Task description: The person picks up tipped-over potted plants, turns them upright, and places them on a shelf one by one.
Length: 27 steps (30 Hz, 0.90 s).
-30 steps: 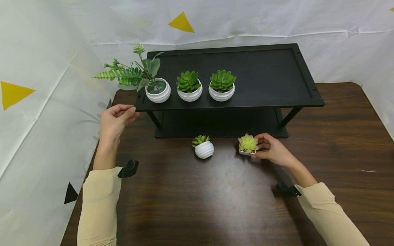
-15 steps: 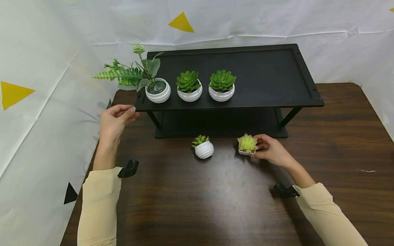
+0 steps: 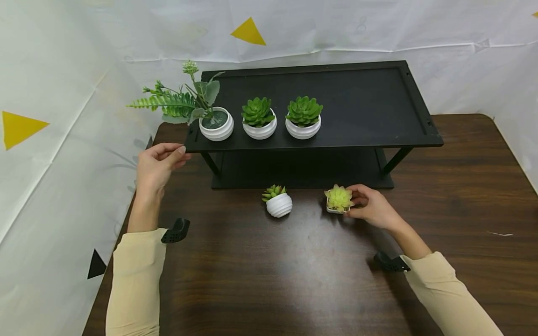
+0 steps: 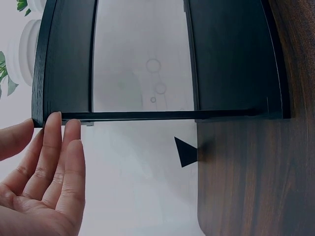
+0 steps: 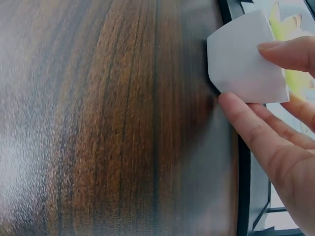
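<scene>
My left hand (image 3: 154, 169) pinches the front left corner of a black two-tier shelf (image 3: 361, 105), with the thumb on top of the upper board and the fingers under it. In the left wrist view the fingertips touch the shelf's end (image 4: 66, 59). My right hand (image 3: 373, 207) grips a small yellow-green potted succulent (image 3: 338, 198) by its right side, just in front of the shelf. Its square white pot (image 5: 243, 61) shows in the right wrist view, held between thumb and fingers, close to the tabletop.
On the upper board stand a leafy potted plant (image 3: 216, 129) and two green succulents in white pots (image 3: 259, 126). Another small succulent in a round white pot (image 3: 279, 205) lies tilted on the dark wooden table (image 3: 252, 270). White sheeting (image 3: 336, 28) hangs behind and at left.
</scene>
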Motion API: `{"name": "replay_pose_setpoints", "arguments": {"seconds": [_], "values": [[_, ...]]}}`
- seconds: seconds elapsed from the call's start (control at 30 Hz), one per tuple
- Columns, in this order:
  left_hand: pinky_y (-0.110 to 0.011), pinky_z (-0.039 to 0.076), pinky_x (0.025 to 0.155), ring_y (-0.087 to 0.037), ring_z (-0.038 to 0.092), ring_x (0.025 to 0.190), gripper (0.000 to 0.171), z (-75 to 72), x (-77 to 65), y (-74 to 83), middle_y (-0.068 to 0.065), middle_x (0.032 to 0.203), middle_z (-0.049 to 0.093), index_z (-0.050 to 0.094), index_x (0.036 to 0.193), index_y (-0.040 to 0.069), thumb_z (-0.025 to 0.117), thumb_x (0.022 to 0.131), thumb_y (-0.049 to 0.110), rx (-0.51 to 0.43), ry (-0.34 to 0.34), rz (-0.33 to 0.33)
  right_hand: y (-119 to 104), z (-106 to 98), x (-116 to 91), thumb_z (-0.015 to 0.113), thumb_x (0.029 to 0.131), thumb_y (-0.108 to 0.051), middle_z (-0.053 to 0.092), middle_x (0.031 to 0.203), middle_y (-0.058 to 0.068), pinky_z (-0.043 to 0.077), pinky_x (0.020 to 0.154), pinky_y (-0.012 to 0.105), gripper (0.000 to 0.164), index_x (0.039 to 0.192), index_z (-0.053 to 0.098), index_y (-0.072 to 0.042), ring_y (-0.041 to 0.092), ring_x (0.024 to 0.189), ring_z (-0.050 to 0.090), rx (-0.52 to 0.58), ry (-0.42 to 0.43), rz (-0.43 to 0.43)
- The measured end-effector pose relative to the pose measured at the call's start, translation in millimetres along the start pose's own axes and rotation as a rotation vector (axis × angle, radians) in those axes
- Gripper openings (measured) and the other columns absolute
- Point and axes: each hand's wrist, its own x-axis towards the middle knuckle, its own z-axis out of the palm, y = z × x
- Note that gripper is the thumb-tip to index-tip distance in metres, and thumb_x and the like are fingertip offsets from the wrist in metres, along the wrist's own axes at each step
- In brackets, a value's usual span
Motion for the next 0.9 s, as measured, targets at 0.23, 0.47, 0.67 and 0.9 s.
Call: {"name": "replay_pose_setpoints", "arguments": {"seconds": [0.23, 0.47, 0.67, 0.9], "values": [[-0.016, 0.053, 0.062, -0.008, 0.066, 0.066, 0.017, 0.2, -0.2, 0.0, 0.003, 0.069, 0.067, 0.061, 0.097, -0.009, 0.063, 0.085, 0.003, 0.002, 0.001, 0.001, -10.5, -2.4, -4.8, 0.069, 0.077, 0.002, 0.052, 0.113, 0.023, 0.048, 0.07, 0.02, 0.053, 0.123, 0.044, 0.008, 0.032, 0.098, 0.057, -0.018, 0.018, 0.041], [-0.016, 0.053, 0.062, -0.009, 0.066, 0.067, 0.017, 0.9, -0.2, 0.5, 0.003, 0.069, 0.067, 0.061, 0.097, -0.009, 0.064, 0.085, 0.003, -0.001, 0.0, 0.001, -26.3, -8.6, -11.9, 0.073, 0.076, -0.003, 0.055, 0.11, 0.021, 0.049, 0.069, 0.023, 0.053, 0.121, 0.047, 0.006, 0.029, 0.093, 0.06, -0.06, 0.023, 0.034], [-0.016, 0.053, 0.063, -0.007, 0.066, 0.066, 0.016, 0.6, 0.2, 0.1, 0.003, 0.069, 0.067, 0.061, 0.097, -0.008, 0.064, 0.085, 0.003, -0.008, -0.006, -0.002, -40.0, -14.8, -15.9, 0.071, 0.076, -0.002, 0.055, 0.11, 0.02, 0.05, 0.07, 0.025, 0.052, 0.122, 0.046, 0.005, 0.029, 0.095, 0.059, -0.076, 0.008, 0.049], [-0.017, 0.053, 0.063, -0.01, 0.066, 0.068, 0.016, -0.1, 0.4, 0.0, 0.002, 0.069, 0.067, 0.062, 0.096, -0.008, 0.064, 0.085, 0.004, -0.004, -0.006, -0.004, -58.6, -23.2, -20.4, 0.072, 0.076, -0.002, 0.056, 0.109, 0.019, 0.05, 0.069, 0.021, 0.053, 0.122, 0.046, 0.005, 0.022, 0.095, 0.059, -0.092, 0.009, 0.038]]}}
